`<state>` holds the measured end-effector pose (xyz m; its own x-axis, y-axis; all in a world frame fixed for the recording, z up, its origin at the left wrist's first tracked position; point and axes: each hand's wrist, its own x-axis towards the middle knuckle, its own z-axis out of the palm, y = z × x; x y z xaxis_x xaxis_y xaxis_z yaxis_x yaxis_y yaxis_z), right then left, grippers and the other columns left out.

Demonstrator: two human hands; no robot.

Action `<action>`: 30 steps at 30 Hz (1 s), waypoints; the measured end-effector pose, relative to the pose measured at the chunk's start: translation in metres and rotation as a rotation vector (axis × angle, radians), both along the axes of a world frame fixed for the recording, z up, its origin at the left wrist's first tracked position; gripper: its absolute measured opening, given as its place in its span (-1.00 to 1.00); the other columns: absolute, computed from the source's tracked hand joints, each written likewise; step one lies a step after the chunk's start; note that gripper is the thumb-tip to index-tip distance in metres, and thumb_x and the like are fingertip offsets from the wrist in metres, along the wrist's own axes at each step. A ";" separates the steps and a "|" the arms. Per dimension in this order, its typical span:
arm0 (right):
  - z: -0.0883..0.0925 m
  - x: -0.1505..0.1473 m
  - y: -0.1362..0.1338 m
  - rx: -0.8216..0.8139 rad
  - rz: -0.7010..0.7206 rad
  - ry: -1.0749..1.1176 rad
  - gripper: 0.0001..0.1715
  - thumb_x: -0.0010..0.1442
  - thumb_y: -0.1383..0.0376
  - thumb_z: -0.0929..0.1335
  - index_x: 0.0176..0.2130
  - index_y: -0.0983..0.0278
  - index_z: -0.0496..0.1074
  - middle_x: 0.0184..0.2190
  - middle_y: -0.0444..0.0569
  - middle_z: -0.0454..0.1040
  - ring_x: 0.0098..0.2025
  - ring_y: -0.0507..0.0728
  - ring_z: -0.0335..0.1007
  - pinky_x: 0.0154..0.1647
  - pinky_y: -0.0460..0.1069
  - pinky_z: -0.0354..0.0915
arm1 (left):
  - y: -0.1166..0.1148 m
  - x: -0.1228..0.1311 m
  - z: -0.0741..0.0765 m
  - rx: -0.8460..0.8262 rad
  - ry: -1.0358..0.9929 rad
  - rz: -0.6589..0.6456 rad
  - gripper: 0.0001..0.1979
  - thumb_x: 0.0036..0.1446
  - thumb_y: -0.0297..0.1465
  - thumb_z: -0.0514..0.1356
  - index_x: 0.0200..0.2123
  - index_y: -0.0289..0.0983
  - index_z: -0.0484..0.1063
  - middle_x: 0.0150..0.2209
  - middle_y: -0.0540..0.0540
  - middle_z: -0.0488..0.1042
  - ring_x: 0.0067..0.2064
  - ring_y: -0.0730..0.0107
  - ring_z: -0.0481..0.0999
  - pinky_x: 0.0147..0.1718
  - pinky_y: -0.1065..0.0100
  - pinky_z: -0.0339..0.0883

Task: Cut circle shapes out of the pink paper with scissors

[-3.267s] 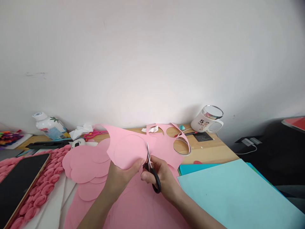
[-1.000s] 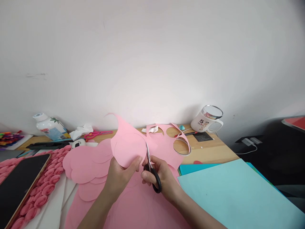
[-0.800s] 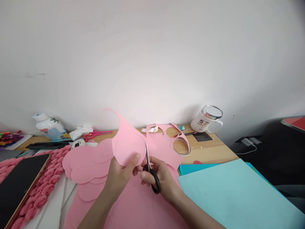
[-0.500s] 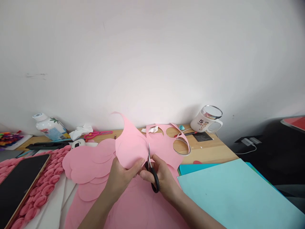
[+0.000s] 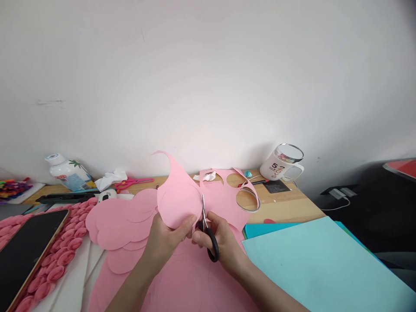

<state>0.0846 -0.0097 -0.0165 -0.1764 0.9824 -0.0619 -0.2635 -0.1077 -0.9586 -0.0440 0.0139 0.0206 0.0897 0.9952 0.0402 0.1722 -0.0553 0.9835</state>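
Pinched in my left hand (image 5: 172, 236) is a piece of pink paper (image 5: 180, 199), marked with a round outline and tapering to a curled strip at the top. My right hand (image 5: 221, 238) grips black-handled scissors (image 5: 212, 242), the blades pointing up along the paper's right edge. The blades look nearly closed. Below both hands lies a large pink sheet (image 5: 182, 281) with faint circles drawn on it. Cut pink paper circles (image 5: 120, 225) overlap in a pile to the left. Behind the scissors sits a pink offcut (image 5: 224, 195) with round holes.
A white mug (image 5: 281, 162) stands back right, near a black card (image 5: 276, 186). Light blue sheets (image 5: 318, 260) lie at right. On the left are a phone (image 5: 29, 255) on a pink ruffled mat (image 5: 55, 273), a white bottle (image 5: 69, 173) and pink scissors (image 5: 134, 182).
The scissors and my right hand have shifted very slightly, the handle tilting a little to the right. My left hand and the paper stay nearly in place.
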 end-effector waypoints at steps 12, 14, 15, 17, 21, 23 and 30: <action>0.002 0.001 -0.001 -0.018 -0.019 -0.031 -0.55 -0.17 0.11 0.48 -0.40 0.27 0.25 -0.65 -0.22 0.25 -0.58 -0.01 0.11 -0.56 -0.10 0.06 | 0.001 -0.001 -0.005 -0.013 0.007 0.019 -0.70 -0.15 -0.32 0.23 -0.76 -0.26 0.22 -0.77 0.09 0.21 -0.67 0.52 0.23 -0.68 0.46 0.13; 0.002 0.001 -0.001 -0.023 -0.018 -0.034 -0.56 -0.16 0.12 0.48 -0.40 0.28 0.25 -0.64 -0.21 0.27 -0.58 -0.01 0.15 -0.55 -0.10 0.10 | 0.002 -0.003 -0.007 -0.011 0.015 0.022 -0.70 -0.14 -0.32 0.23 -0.76 -0.27 0.23 -0.77 0.09 0.21 -0.66 0.52 0.23 -0.68 0.46 0.13; 0.002 0.001 -0.001 -0.027 -0.019 -0.038 -0.56 -0.16 0.13 0.48 -0.40 0.28 0.25 -0.64 -0.21 0.28 -0.58 -0.01 0.16 -0.55 -0.10 0.11 | 0.003 -0.004 -0.007 -0.009 0.017 0.020 -0.70 -0.14 -0.32 0.23 -0.75 -0.27 0.23 -0.76 0.09 0.22 -0.66 0.52 0.22 -0.67 0.46 0.13; 0.002 0.001 -0.001 -0.036 -0.024 -0.047 -0.56 -0.17 0.14 0.48 -0.39 0.29 0.26 -0.64 -0.22 0.28 -0.58 -0.01 0.19 -0.56 -0.11 0.12 | 0.004 -0.006 -0.009 -0.011 0.020 -0.009 -0.70 -0.12 -0.32 0.23 -0.75 -0.28 0.24 -0.76 0.08 0.23 -0.66 0.53 0.23 -0.67 0.47 0.14; 0.003 0.001 0.000 -0.054 -0.027 -0.052 -0.56 -0.17 0.15 0.49 -0.39 0.29 0.26 -0.65 -0.23 0.27 -0.59 -0.02 0.21 -0.57 -0.12 0.13 | 0.007 -0.010 -0.011 -0.005 -0.004 -0.066 -0.72 -0.08 -0.33 0.21 -0.72 -0.28 0.26 -0.75 0.08 0.24 -0.66 0.55 0.23 -0.66 0.48 0.17; 0.003 0.001 0.000 -0.061 -0.028 -0.057 -0.57 -0.17 0.15 0.49 -0.40 0.29 0.26 -0.66 -0.24 0.26 -0.60 -0.02 0.22 -0.58 -0.12 0.13 | 0.007 -0.010 -0.012 -0.018 -0.028 -0.072 -0.72 -0.08 -0.35 0.21 -0.72 -0.28 0.24 -0.76 0.10 0.22 -0.69 0.57 0.20 -0.68 0.48 0.14; -0.002 -0.002 0.000 -0.040 -0.024 -0.046 -0.60 -0.13 0.16 0.47 -0.40 0.29 0.25 -0.69 -0.25 0.26 -0.61 -0.02 0.22 -0.59 -0.13 0.12 | 0.007 -0.008 -0.011 -0.091 -0.071 -0.111 -0.64 -0.03 -0.32 0.17 -0.77 -0.26 0.20 -0.85 0.11 0.15 -0.75 0.54 0.16 -0.68 0.41 0.17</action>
<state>0.0822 -0.0095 -0.0190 -0.1491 0.9828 -0.1086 -0.2225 -0.1403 -0.9648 -0.0523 0.0206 0.0097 0.1991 0.9792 -0.0400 0.0999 0.0203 0.9948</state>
